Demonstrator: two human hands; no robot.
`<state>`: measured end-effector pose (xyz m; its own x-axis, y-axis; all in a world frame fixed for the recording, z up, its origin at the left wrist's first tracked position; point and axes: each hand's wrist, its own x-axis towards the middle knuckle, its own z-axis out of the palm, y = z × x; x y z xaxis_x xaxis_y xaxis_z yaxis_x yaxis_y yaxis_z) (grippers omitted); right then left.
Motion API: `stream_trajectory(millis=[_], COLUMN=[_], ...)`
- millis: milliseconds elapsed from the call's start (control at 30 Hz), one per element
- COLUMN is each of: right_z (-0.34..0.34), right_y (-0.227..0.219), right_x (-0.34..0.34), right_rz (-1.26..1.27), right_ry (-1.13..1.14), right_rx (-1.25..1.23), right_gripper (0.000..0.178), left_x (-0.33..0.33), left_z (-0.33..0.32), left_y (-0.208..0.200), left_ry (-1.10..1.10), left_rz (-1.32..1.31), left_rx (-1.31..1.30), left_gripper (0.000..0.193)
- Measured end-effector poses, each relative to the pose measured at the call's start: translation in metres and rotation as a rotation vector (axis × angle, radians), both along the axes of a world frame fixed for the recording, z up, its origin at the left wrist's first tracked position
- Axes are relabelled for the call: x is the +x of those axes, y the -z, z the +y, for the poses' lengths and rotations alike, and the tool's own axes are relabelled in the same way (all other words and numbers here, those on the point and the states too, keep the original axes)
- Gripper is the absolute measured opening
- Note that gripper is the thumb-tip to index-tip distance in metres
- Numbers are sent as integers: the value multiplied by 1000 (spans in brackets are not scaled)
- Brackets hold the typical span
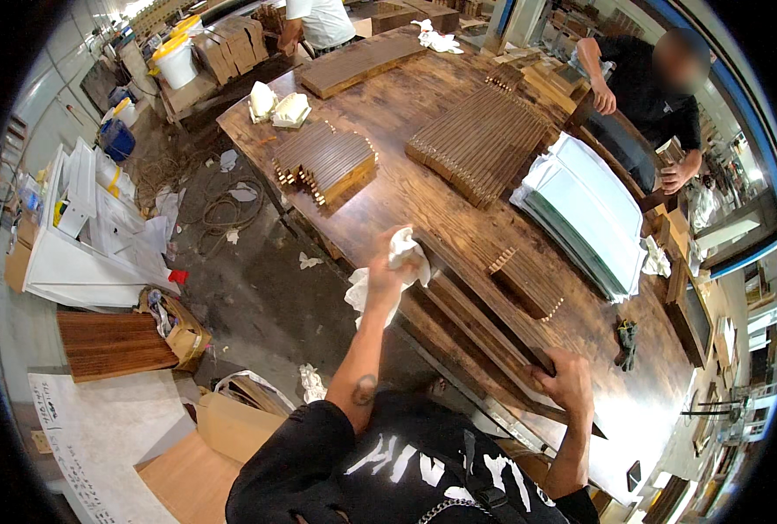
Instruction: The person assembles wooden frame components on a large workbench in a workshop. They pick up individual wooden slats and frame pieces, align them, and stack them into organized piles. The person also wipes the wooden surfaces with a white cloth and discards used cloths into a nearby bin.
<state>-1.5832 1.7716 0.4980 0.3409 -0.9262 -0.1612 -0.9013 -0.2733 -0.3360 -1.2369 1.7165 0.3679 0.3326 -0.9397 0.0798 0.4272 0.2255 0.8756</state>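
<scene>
Along the near edge of the table lies a long dark brown wooden frame (480, 321) with parallel bars, slanting from upper left to lower right. My left hand (386, 269) is closed on a white cloth (406, 246) at its far end, and part of the cloth hangs below the hand. My right hand (568, 381) grips the frame near its other end, fingers wrapped over the upper bar. Just beyond the frame sits a small row of brown wooden strips (528, 284) with light ends.
The brown table (379, 210) carries stacked strips (327, 162), a larger strip stack (484, 140), glass panes (580, 210) and dark gloves (626, 342). Across it, a co-worker (646, 96) handles a dark wooden piece. White furniture (100, 236) and cardboard (240, 425) stand at left.
</scene>
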Motion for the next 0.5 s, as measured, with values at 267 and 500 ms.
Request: stream_trajectory(millis=[267, 500], right_z=[2, -3], right_y=[-5, -9], right_x=[7, 4], right_rz=[-31, 43], right_ry=[-47, 3], right_rx=[-63, -35], right_gripper=[29, 27], left_x=[-7, -26], left_z=[-29, -38], left_y=[74, 47], left_ry=[119, -256], left_rz=[236, -127], left_rx=[-140, 242], left_gripper=[50, 20])
